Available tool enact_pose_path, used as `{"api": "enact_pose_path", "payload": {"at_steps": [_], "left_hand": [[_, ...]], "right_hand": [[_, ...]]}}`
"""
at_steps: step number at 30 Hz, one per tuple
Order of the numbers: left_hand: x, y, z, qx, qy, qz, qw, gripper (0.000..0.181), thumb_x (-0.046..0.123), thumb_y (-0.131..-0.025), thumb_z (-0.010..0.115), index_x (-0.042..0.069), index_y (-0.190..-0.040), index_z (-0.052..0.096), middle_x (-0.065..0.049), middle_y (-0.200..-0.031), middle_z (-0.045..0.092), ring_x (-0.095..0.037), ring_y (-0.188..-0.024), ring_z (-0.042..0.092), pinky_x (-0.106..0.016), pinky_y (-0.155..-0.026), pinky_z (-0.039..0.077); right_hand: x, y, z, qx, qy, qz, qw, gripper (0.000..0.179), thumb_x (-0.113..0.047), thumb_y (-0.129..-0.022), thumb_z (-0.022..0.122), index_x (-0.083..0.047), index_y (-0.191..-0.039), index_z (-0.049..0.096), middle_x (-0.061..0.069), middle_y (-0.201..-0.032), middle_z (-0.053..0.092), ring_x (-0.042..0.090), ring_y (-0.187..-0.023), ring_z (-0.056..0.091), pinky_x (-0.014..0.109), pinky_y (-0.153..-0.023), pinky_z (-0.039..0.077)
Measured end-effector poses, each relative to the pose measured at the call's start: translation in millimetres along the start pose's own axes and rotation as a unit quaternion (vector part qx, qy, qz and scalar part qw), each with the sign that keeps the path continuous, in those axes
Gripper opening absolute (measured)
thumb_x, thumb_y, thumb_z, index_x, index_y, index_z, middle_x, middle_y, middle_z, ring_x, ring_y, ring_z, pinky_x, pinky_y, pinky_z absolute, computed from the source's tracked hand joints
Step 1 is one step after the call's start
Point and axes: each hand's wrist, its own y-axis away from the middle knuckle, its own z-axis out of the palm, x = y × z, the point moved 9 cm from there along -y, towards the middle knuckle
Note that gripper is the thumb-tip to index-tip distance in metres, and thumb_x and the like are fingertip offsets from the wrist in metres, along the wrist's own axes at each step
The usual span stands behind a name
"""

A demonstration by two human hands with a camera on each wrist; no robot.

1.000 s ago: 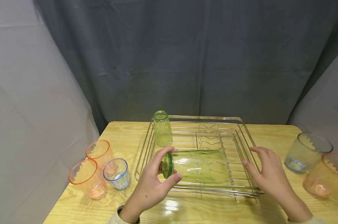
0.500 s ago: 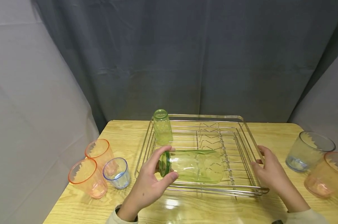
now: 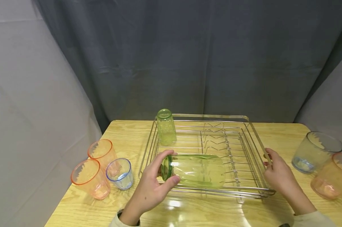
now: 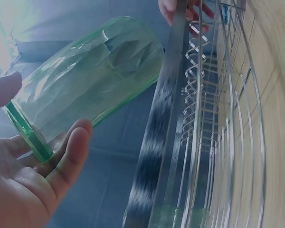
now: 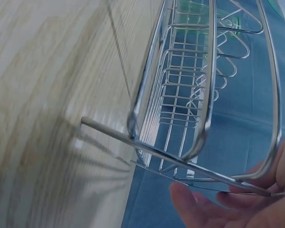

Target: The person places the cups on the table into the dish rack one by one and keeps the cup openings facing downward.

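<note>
My left hand holds a green glass jar on its side over the front of the wire dish rack. In the left wrist view, the thumb and fingers wrap the thick rim end of the jar, and its rounded end points away. My right hand grips the rack's right rim; the right wrist view shows fingers curled around the metal of the rack. A second green jar stands upright in the rack's back left corner.
Left of the rack stand two orange-rimmed glasses and a small blue-rimmed glass. On the right are a grey-blue glass and an orange glass. A grey curtain hangs behind the wooden table.
My right hand, apart from the rack with fingers spread a second ago, has come onto its right rim and taken hold. The left hand keeps its grip on the jar, nearly in place.
</note>
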Motion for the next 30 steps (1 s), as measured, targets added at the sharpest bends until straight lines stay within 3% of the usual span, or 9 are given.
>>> {"api": "enact_pose_path", "payload": {"at_steps": [5,8,14,21,30], "left_hand": [[-3.6,-1.2,-16.3,0.014,0.013,0.004,0.9998,0.060,0.010,-0.090,0.070,0.018,-0.144,0.045,-0.009,-0.135,0.059,-0.003,-0.079,0.060,-0.025,-0.069,0.057],[-5.2,-2.8,-30.7,0.031,0.014,0.006,0.9994,0.060,0.007,-0.091,0.069,0.017,-0.144,0.045,-0.010,-0.136,0.058,-0.004,-0.080,0.065,-0.027,-0.071,0.058],[-9.2,-5.9,-52.1,0.055,0.000,-0.003,0.9985,0.060,0.004,-0.091,0.068,0.015,-0.145,0.044,-0.009,-0.138,0.057,-0.007,-0.081,0.068,-0.028,-0.074,0.059],[-9.7,-12.1,-57.5,0.062,-0.028,-0.007,0.9976,0.061,0.007,-0.090,0.069,0.015,-0.145,0.044,-0.006,-0.136,0.059,-0.005,-0.075,0.062,-0.027,-0.071,0.057],[-9.7,-19.9,-58.5,0.063,-0.043,-0.020,0.9969,0.061,0.011,-0.091,0.070,0.015,-0.146,0.044,-0.008,-0.134,0.058,-0.005,-0.076,0.061,-0.026,-0.072,0.056]], "right_hand": [[5,0.6,4,-0.016,-0.003,0.019,0.9997,0.072,0.008,-0.087,0.035,0.017,-0.151,0.002,0.042,-0.141,0.037,0.050,-0.115,0.058,0.024,-0.063,0.049],[5,1.0,6,-0.023,-0.001,0.027,0.9994,0.079,0.009,-0.084,0.039,0.017,-0.151,-0.001,0.040,-0.140,0.038,0.048,-0.113,0.060,0.024,-0.059,0.047],[-3,0.3,8,-0.026,0.046,0.008,0.9986,0.070,0.006,-0.089,0.033,0.018,-0.150,0.001,0.040,-0.129,0.051,0.040,-0.096,0.069,0.028,-0.050,0.039],[-6,3.1,8,-0.024,0.035,0.008,0.9991,0.058,-0.005,-0.103,0.023,0.015,-0.152,-0.002,0.037,-0.128,0.055,0.039,-0.095,0.070,0.028,-0.052,0.044],[-1,4.6,9,-0.022,0.027,0.030,0.9990,0.059,-0.010,-0.105,0.020,0.012,-0.154,-0.004,0.034,-0.131,0.056,0.024,-0.089,0.068,0.029,-0.052,0.044]]}}
